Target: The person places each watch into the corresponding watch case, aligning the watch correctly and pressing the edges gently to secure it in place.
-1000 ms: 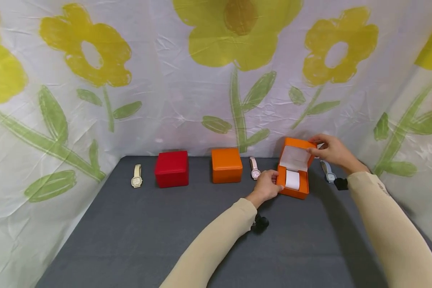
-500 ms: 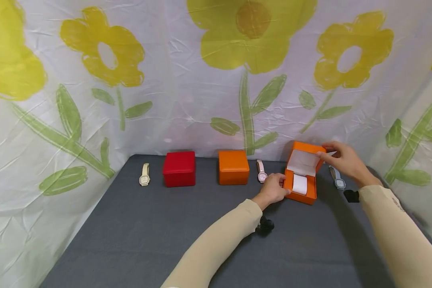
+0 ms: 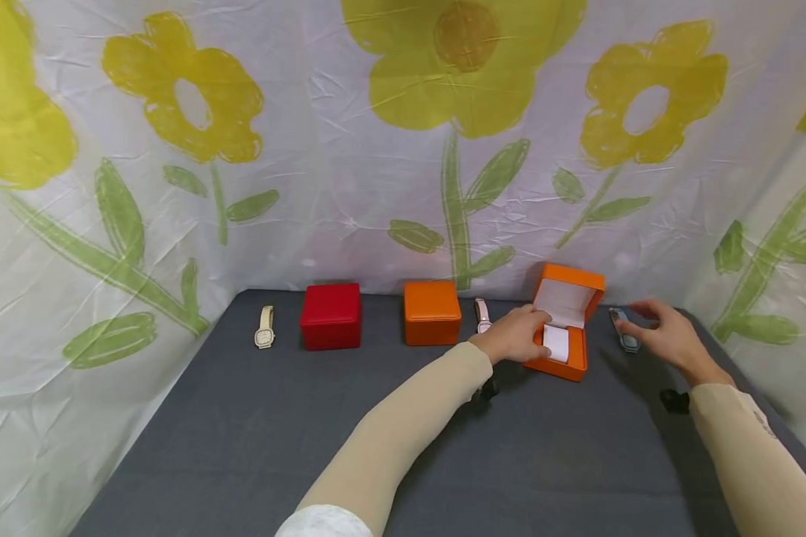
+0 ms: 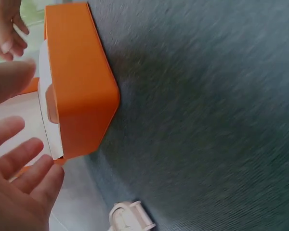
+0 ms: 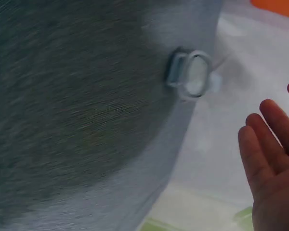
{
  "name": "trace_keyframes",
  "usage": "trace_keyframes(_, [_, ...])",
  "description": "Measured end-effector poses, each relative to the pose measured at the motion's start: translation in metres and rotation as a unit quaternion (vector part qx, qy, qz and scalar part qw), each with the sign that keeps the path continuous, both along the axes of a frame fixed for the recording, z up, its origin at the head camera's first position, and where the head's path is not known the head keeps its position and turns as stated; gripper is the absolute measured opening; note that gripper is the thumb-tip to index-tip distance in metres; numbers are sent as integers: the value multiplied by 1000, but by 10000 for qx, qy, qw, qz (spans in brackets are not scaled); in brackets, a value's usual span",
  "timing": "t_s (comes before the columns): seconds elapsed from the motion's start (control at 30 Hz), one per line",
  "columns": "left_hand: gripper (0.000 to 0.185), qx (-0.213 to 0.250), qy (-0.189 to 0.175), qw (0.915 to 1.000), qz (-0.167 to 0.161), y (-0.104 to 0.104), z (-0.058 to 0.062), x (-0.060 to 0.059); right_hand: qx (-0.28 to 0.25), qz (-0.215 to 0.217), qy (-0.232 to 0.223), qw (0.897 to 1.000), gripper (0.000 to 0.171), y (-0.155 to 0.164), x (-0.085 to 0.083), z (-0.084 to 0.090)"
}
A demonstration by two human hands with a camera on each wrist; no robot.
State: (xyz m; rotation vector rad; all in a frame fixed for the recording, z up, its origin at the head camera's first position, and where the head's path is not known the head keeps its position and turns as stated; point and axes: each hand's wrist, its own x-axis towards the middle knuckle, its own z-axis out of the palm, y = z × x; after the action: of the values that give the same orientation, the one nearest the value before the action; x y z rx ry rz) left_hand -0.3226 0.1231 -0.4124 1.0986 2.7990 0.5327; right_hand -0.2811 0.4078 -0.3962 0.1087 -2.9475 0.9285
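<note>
Where the grey cloth-covered tabletop (image 3: 389,440) meets the backdrop, a white sheet (image 3: 349,186) painted with yellow flowers and green leaves wraps the back and both sides. Along the far edge, from 10 o'clock to 2 o'clock: cream watch (image 3: 264,330), red box (image 3: 330,315), closed orange box (image 3: 432,312), pink watch (image 3: 482,315), open orange box (image 3: 567,319) with lid up and white cushion (image 3: 556,343) inside, blue-grey watch (image 3: 625,330). Left hand (image 3: 516,333) rests at the open box's 9 o'clock side, fingers loosely straight toward the cushion, grip around nothing in the wrist view. Right hand (image 3: 663,333) hovers at the box's 3 o'clock, just beside the blue-grey watch, fingers relaxed and spread, grip empty. Beige sleeves cover both arms.
</note>
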Motion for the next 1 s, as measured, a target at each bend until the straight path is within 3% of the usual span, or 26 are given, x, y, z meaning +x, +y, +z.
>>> trace_keyframes(0.3, [62,-277,-119,9988,-395,14,1,-11,61,37,-361,9993,80,14,5,-22])
trace_keyframes(0.53, [72,-553,-174,9977,-339,23,5,-16,308,283,-233,9989,72,19,4,-31])
trace_keyframes(1.0, [63,-985,-330,9944,-198,32,16,-11,712,314,-203,9968,55,20,-11,-30])
